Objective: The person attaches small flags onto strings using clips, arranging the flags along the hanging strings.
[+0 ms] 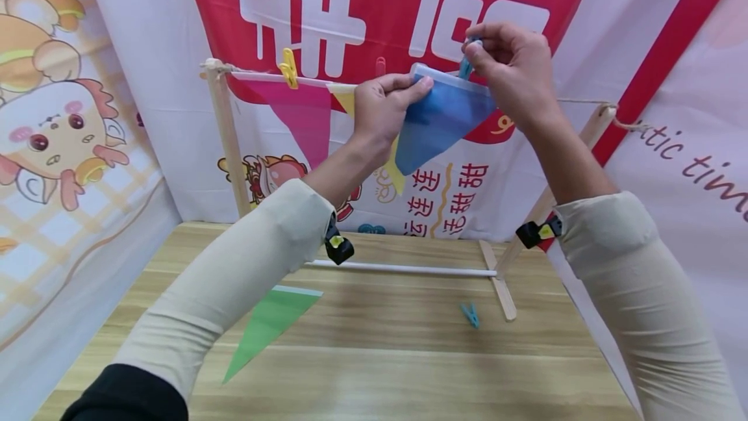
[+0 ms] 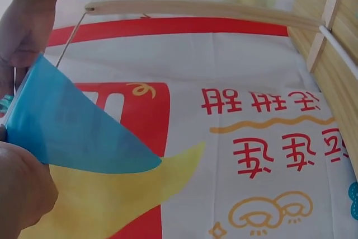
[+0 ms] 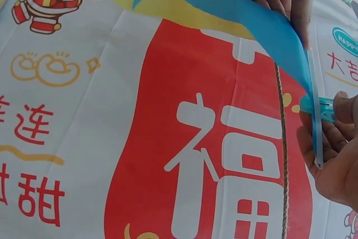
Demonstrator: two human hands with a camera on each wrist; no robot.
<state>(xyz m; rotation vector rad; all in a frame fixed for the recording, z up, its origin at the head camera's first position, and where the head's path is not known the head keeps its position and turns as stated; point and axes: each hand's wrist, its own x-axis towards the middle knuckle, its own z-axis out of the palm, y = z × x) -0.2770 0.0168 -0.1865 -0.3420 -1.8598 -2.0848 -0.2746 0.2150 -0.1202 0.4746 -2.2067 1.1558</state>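
Note:
A blue triangular pennant (image 1: 441,125) with a white top band hangs in front of the string. My left hand (image 1: 382,109) pinches its upper left corner between thumb and fingers. Toward the other end of the band, my right hand (image 1: 520,70) grips a blue clothespin (image 1: 465,67) by its upper end, its lower tip at the band. In the right wrist view the clothespin (image 3: 319,108) sits across the white band, with fingers behind it. A yellow pennant (image 2: 134,194) hangs behind the blue one, partly hidden by it and my left hand.
The string (image 1: 578,101) runs between two wooden posts (image 1: 226,135). A yellow clothespin (image 1: 288,69) is on the pink pennant (image 1: 306,112); a red clothespin (image 1: 380,66) stands above my left hand. On the table lie a green pennant (image 1: 274,323) and a blue clothespin (image 1: 470,315).

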